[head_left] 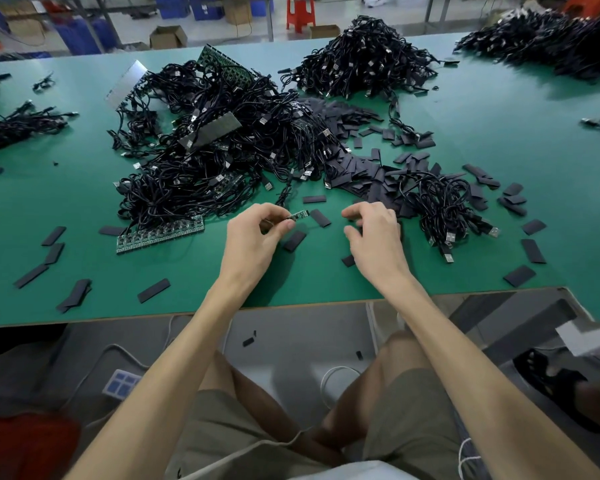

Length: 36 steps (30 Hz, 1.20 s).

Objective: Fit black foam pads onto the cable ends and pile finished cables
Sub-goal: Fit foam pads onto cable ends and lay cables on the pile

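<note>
My left hand (257,233) pinches a small green circuit-board cable end (297,215) between thumb and fingers, just above the green table (465,140). My right hand (374,233) hovers to its right with fingers loosely curled over the edge of a heap of black foam pads (357,171); I cannot see anything held in it. Loose pads (321,217) lie between the two hands. A big tangle of black cables (205,147) lies behind my left hand. A smaller bundle of cables (440,202) with USB plugs sits right of my right hand.
Another tall cable pile (364,53) stands at the back centre, more at the far right (548,39) and far left (14,123). Green circuit panels (160,233) lie under the tangle. Stray pads (153,290) dot the near edge. Boxes and a red stool stand beyond.
</note>
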Each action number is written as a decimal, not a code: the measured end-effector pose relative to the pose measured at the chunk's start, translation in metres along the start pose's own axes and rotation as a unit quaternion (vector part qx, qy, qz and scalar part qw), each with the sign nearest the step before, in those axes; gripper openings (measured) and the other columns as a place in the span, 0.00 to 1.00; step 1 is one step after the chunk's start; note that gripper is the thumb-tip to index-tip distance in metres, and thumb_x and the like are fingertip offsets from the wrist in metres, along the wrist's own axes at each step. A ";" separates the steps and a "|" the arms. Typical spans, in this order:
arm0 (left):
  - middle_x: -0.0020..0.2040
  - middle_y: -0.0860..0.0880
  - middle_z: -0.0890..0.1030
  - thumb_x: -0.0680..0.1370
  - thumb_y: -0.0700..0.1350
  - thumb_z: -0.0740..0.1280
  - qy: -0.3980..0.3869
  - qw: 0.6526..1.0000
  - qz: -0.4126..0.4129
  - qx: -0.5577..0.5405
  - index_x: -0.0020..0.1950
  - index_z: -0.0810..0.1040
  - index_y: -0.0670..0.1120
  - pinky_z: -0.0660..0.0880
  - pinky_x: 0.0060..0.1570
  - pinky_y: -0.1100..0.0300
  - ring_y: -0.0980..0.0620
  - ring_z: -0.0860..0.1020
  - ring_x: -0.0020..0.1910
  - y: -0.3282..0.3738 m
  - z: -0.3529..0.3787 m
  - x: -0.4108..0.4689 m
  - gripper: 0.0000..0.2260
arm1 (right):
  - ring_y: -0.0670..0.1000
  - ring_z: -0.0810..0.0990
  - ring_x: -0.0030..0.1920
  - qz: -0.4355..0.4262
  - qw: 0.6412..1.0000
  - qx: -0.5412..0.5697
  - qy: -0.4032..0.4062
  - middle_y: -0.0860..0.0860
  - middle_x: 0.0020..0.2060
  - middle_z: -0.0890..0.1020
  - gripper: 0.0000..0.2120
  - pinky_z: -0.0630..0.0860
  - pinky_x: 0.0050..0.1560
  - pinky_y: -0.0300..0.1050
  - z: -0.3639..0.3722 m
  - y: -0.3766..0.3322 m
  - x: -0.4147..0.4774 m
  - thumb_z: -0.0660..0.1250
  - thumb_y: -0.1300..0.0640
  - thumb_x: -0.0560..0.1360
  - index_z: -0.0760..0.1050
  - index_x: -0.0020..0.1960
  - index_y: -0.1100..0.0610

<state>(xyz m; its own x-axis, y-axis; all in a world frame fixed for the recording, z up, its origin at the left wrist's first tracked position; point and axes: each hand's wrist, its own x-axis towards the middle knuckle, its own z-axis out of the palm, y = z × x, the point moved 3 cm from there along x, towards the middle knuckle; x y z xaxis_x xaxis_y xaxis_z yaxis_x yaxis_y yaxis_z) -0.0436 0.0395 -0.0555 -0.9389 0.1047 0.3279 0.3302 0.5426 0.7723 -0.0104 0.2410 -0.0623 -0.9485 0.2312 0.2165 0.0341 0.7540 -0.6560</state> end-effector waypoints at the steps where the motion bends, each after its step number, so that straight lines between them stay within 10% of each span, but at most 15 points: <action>1: 0.43 0.57 0.82 0.77 0.43 0.75 -0.001 1.000 0.001 0.004 0.48 0.84 0.49 0.73 0.44 0.70 0.57 0.79 0.42 0.000 0.000 0.000 0.02 | 0.55 0.71 0.62 -0.005 1.000 0.010 -0.004 0.53 0.60 0.77 0.12 0.67 0.66 0.50 0.000 -0.001 0.000 0.67 0.64 0.81 0.78 0.63 0.57; 10: 0.43 0.56 0.81 0.77 0.43 0.75 -0.010 1.000 0.011 0.022 0.49 0.84 0.48 0.73 0.44 0.70 0.59 0.78 0.41 0.000 0.002 0.001 0.02 | 0.47 0.80 0.47 0.019 0.992 0.125 0.007 0.54 0.58 0.77 0.07 0.78 0.59 0.46 -0.005 -0.004 -0.001 0.73 0.60 0.78 0.82 0.55 0.60; 17: 0.43 0.57 0.81 0.77 0.44 0.75 -0.012 0.999 0.021 0.033 0.48 0.84 0.50 0.74 0.46 0.68 0.59 0.78 0.43 0.000 0.004 0.001 0.02 | 0.54 0.77 0.61 0.022 0.989 0.140 0.044 0.53 0.58 0.80 0.03 0.71 0.66 0.51 -0.009 -0.003 -0.001 0.74 0.59 0.77 0.86 0.45 0.58; 25: 0.47 0.55 0.82 0.79 0.46 0.73 -0.021 0.996 0.060 0.064 0.53 0.86 0.48 0.71 0.48 0.72 0.59 0.77 0.45 0.008 0.006 -0.003 0.05 | 0.43 0.73 0.26 -0.008 0.970 0.231 0.081 0.47 0.32 0.82 0.04 0.73 0.30 0.38 -0.012 -0.003 -0.004 0.69 0.56 0.81 0.80 0.48 0.52; 36: 0.48 0.48 0.83 0.80 0.44 0.70 0.001 0.992 0.084 0.099 0.56 0.86 0.44 0.74 0.50 0.57 0.50 0.79 0.46 0.015 0.004 -0.005 0.08 | 0.48 0.76 0.49 -0.120 0.988 0.092 -0.025 0.52 0.50 0.79 0.12 0.66 0.51 0.31 -0.002 -0.018 -0.005 0.66 0.61 0.82 0.81 0.64 0.61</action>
<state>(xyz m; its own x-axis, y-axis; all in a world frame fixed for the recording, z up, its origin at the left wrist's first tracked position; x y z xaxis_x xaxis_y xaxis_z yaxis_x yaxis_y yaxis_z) -0.0346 0.0499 -0.0478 -0.8715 0.2063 0.4448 0.4571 0.6702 0.5847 -0.0055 0.2273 -0.0504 -0.9365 0.0253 0.3496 -0.2480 0.6571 -0.7118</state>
